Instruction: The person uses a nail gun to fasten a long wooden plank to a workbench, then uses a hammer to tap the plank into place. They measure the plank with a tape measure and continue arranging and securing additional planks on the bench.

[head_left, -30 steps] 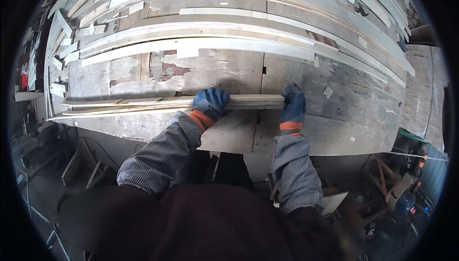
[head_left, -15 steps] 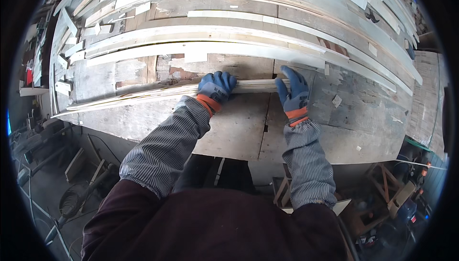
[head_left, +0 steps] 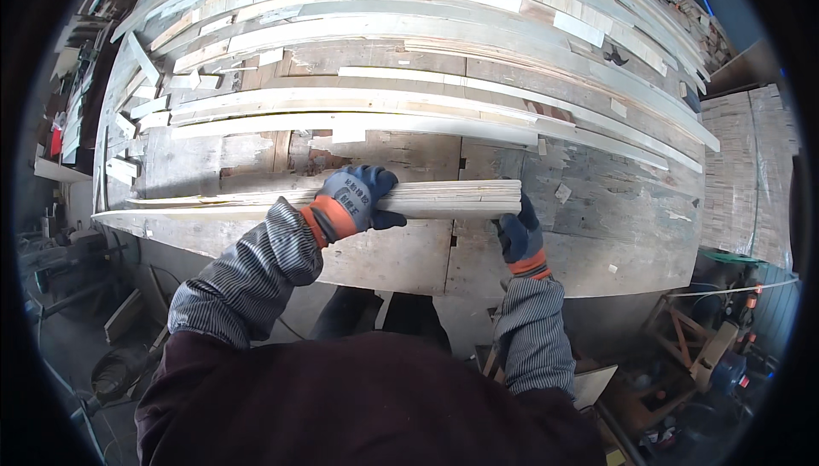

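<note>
Bright, even daylight; sharp centre, strong fisheye bending, black vignette at rim.

Packages: none in view on or around the long grey weathered wooden workbench (head_left: 597,235).
Labels: one small white printed patch on the back of the blue-and-orange work glove on the left hand (head_left: 354,199), at the bench's near edge; its marks are too small to make out.
Signs: none visible near the bench.
Screens: none visible near the bench.
</note>
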`<state>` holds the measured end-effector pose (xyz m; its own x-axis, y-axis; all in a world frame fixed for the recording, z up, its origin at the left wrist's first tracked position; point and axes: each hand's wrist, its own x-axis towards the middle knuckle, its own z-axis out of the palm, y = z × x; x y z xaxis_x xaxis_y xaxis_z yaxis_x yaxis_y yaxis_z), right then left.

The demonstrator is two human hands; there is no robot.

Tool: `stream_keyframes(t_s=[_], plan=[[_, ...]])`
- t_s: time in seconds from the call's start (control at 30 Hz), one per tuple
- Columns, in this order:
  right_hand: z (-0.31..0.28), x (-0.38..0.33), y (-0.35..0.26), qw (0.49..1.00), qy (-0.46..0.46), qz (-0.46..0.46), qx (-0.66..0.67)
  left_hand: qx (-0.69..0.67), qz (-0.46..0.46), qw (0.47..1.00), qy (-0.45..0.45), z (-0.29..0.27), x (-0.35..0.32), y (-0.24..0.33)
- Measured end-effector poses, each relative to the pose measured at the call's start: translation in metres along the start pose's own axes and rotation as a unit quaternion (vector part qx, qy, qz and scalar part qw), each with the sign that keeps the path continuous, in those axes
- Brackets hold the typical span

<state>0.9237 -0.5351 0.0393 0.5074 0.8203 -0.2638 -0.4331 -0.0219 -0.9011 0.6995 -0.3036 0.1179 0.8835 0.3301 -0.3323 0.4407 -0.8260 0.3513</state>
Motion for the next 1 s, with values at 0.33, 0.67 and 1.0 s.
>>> stream_keyframes(t_s=[0.33, 0.67, 1.0], plan=[[0.092, -0.110, -0.072, 0.985, 0.011, -0.117, 0.130, -0.176, 0.075, 0.979, -0.071, -0.072, -0.088, 0.065], [0.082, -0.150, -0.044, 0.970, -0.152, -0.173, 0.084, -0.218, 0.104, 0.957, -0.160, -0.075, -0.109, 0.089], [0.074, -0.132, -0.049, 0.943, -0.268, -0.096, 0.169, 0.075, 0.108, 0.987, 0.091, -0.034, -0.143, 0.125]])
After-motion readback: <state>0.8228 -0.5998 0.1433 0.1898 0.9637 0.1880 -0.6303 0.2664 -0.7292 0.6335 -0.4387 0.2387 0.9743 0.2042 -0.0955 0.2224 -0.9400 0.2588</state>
